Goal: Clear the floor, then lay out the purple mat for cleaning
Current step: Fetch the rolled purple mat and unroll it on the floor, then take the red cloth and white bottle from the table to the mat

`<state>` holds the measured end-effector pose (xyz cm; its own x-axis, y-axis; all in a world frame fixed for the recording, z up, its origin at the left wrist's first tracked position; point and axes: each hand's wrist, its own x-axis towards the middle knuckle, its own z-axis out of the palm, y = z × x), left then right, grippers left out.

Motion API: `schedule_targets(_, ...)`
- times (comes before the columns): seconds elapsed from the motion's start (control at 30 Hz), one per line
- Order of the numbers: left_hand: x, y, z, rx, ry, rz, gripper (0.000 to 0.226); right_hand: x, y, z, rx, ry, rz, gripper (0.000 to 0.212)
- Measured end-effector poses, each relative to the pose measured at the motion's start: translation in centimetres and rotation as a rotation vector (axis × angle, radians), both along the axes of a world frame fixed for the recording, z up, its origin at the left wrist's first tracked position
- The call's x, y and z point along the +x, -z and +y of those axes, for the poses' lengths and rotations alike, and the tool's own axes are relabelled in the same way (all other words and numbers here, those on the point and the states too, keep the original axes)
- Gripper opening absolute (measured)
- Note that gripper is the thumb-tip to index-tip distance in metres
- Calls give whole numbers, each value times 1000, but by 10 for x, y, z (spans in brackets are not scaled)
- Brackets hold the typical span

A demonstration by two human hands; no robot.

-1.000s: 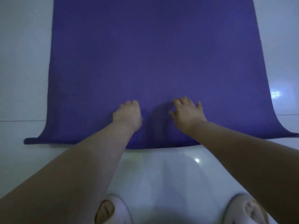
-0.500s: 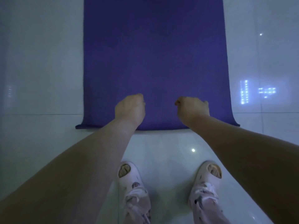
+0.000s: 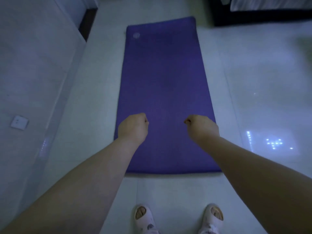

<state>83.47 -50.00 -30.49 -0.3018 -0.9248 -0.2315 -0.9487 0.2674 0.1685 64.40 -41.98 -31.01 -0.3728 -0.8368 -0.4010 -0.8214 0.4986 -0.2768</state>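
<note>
Overhead, both arms reached forward, the left hand [image 3: 133, 127] and right hand [image 3: 201, 127] curled into loose empty fists above the purple mat [image 3: 164, 81], which lay flat on the floor [image 3: 168, 191].

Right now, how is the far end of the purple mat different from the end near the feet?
The far end of the flat purple foam mat carries a pale round logo near its left corner; the near end looks plain. The far end lies towards a dark bed frame; the near end lies just ahead of the white slippers. Both ends lie flat on the glossy white floor, neither curled.
</note>
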Motion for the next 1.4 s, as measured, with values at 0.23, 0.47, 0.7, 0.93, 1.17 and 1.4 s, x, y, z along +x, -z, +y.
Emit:
schedule_targets(0.23, -18, -103, -8, -119, 60, 71, 18, -12, -99, -8, -111, 39, 53, 32)
schedule_targets(0.47, -15, -171, 8, -162, 149, 87, 18, -7, -157, 25, -93, 102, 83, 33)
schedule_targets(0.7, -12, -211, 13, -174, 246, 70, 19, 2, -199, 60, -110, 212, 144, 36)
schedule_targets(0.93, -50, -255, 8, -156, 374, 121, 16, -8, -221, 85, -163, 340, 136, 32)
schedule_targets(1.17, -126, -266, 44, -122, 467, 153, 13, -76, -232, 132, -210, 394, 168, 33)
schedule_targets(1.4, -248, -273, 122, -95, 508, 156, 16, -203, -241, 218, -211, 470, 178, 34)
